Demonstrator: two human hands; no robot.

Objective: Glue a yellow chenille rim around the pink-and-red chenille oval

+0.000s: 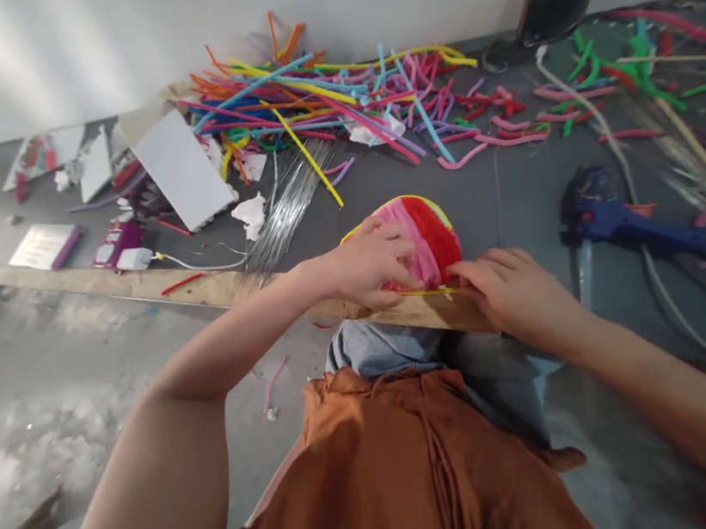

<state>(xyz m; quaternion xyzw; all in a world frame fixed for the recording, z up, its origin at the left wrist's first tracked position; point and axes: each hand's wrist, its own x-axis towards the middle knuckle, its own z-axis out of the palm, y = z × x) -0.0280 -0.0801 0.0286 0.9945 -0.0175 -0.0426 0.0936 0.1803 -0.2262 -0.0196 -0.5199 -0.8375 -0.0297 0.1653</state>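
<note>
A rounded craft piece (436, 232) lies at the table's front edge, covered with rows of pink and red pipe cleaners and rimmed in yellow. My left hand (374, 263) rests on its left part, fingers spread and bent over the pink rows, hiding much of that side. At the lower right corner, my right hand (513, 291) is closed, thumb and forefinger pinching the yellow-rimmed edge. Its other fingers are curled in.
Behind the piece lies a heap of coloured pipe cleaners (304, 89). To the right sits a blue glue gun (633, 219) with a pale cable (601, 123). Clear thin sticks (293, 203), a white board (181, 170) and a purple-and-white box (46, 247) are on the left.
</note>
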